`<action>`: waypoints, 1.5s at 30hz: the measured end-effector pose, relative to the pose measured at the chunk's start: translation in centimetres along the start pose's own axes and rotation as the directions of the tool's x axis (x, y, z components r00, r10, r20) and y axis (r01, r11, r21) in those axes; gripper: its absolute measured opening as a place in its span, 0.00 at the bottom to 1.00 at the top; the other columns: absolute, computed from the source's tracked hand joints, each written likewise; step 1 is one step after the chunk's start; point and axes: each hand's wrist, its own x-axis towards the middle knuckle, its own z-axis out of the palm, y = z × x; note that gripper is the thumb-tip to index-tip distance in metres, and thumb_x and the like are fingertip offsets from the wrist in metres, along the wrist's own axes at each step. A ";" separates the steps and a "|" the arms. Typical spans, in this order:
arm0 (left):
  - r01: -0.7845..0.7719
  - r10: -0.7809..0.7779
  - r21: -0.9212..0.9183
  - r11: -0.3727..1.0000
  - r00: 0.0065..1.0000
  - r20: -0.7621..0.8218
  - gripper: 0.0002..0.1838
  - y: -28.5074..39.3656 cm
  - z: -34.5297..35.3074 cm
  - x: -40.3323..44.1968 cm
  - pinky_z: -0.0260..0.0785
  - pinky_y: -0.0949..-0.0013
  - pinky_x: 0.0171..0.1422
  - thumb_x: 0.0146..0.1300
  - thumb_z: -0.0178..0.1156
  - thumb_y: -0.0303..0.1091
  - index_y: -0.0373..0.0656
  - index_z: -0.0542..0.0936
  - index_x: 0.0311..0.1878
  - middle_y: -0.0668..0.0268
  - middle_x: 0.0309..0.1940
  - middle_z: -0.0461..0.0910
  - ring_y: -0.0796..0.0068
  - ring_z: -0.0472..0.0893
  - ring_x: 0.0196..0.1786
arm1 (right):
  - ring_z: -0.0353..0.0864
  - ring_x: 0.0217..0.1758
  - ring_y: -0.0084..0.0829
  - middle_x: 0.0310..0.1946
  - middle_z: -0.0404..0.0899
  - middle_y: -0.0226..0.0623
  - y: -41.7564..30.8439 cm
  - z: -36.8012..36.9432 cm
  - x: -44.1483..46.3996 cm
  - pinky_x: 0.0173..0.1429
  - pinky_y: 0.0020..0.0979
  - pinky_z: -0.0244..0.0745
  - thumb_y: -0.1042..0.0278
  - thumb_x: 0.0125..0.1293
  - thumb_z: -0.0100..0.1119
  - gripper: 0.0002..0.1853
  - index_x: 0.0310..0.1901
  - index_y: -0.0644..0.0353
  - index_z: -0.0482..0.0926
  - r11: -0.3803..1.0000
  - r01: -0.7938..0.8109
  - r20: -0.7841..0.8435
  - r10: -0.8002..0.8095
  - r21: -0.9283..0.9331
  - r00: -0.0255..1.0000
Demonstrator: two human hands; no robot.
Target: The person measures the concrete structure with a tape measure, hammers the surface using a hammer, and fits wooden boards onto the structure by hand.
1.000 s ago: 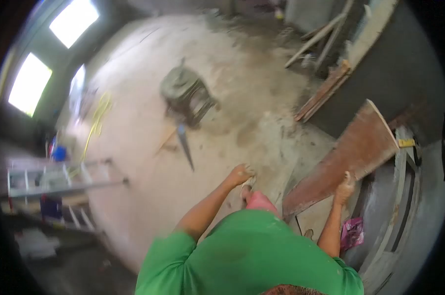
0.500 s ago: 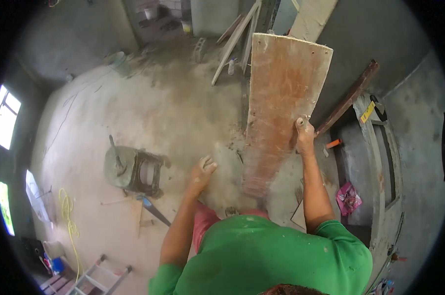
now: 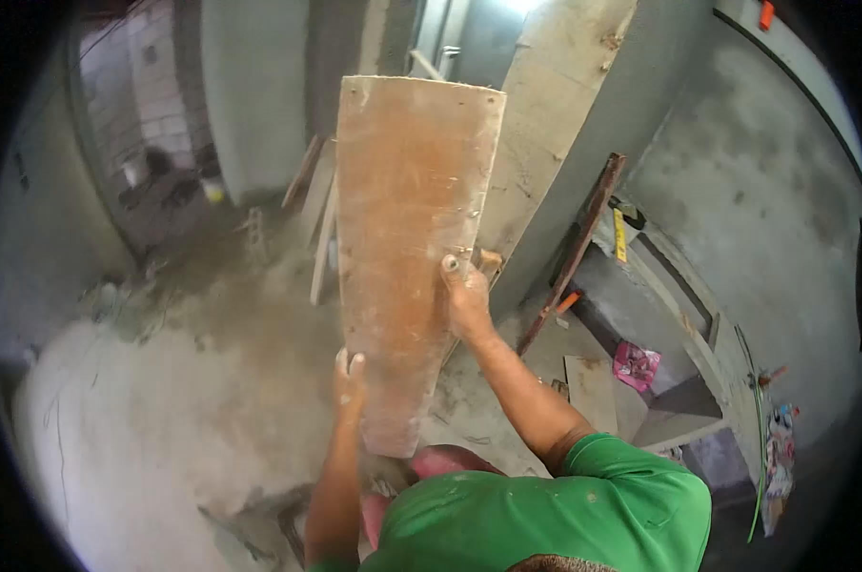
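Observation:
A long plywood board, brown-faced with pale worn edges, stands tilted in front of me. It spans from near my legs to well above my hands. My right hand is closed round its right edge, with the thumb on the near face and the other fingers hidden behind. Lower down, my left hand is at the opposite edge, its fingers bent against the board. Both hands carry whitish dust.
A long pale panel leans behind the board. Narrow planks stand to its left. On the right are a reddish-brown bar, a grey concrete counter frame, a yellow strip and a pink packet. A blurred stool lies low left.
My view has turned right and tipped up. The board is now more upright in front of me. My left hand, apart from it before, has come to its left edge; the right keeps its grip.

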 end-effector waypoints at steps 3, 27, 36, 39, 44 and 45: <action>0.117 -0.114 0.080 0.990 0.993 -0.041 0.36 -0.3 -2.8 5.0 0.51 0.59 0.77 0.68 0.53 0.50 0.29 0.63 0.69 0.45 0.70 0.64 0.51 0.62 0.73 | 0.71 0.41 0.27 0.35 0.77 0.32 -2.2 3.7 1.9 0.47 0.31 0.69 0.33 0.68 0.51 0.35 0.46 0.67 0.78 0.996 0.031 -0.048 -0.028 0.082 0.998; -0.140 0.237 -0.205 0.969 0.769 0.593 0.51 0.7 -0.6 50.2 0.44 0.59 0.79 0.57 0.64 0.42 0.32 0.45 0.76 0.44 0.75 0.50 0.52 0.51 0.77 | 0.79 0.43 0.39 0.40 0.80 0.56 5.0 21.2 35.2 0.51 0.39 0.73 0.56 0.69 0.54 0.23 0.52 0.71 0.75 1.000 0.018 -0.279 -0.012 0.019 0.960; -0.592 0.453 -0.184 0.785 0.345 0.822 0.71 1.8 6.7 57.8 0.45 0.48 0.78 0.41 0.75 0.61 0.34 0.40 0.76 0.38 0.75 0.42 0.38 0.46 0.77 | 0.75 0.51 0.26 0.49 0.80 0.39 2.8 19.7 45.2 0.57 0.29 0.69 0.58 0.70 0.59 0.22 0.55 0.69 0.75 0.997 -0.030 -0.761 -0.034 -0.070 0.648; -0.594 0.501 -0.255 0.763 0.295 0.814 0.70 5.0 9.8 60.2 0.50 0.45 0.76 0.40 0.74 0.62 0.37 0.41 0.76 0.38 0.74 0.43 0.35 0.49 0.75 | 0.74 0.53 0.27 0.50 0.79 0.38 -0.2 18.5 47.8 0.59 0.31 0.68 0.59 0.70 0.59 0.22 0.57 0.68 0.74 0.992 -0.003 -0.829 -0.103 -0.126 0.550; -0.480 0.704 -0.559 0.676 0.198 0.682 0.62 4.6 15.6 64.0 0.49 0.45 0.76 0.51 0.66 0.66 0.36 0.45 0.76 0.41 0.75 0.46 0.39 0.49 0.76 | 0.74 0.54 0.27 0.52 0.78 0.37 -2.4 14.8 50.2 0.60 0.31 0.67 0.60 0.70 0.59 0.22 0.57 0.68 0.73 0.953 0.051 -0.870 -0.293 -0.298 0.396; -0.478 0.687 -0.530 0.701 0.251 0.682 0.60 5.5 16.8 64.7 0.49 0.46 0.76 0.53 0.65 0.66 0.36 0.47 0.76 0.41 0.75 0.47 0.40 0.50 0.76 | 0.74 0.53 0.27 0.51 0.78 0.37 -3.2 14.2 50.8 0.60 0.30 0.67 0.60 0.70 0.60 0.22 0.57 0.68 0.74 0.933 0.082 -0.863 -0.356 -0.351 0.358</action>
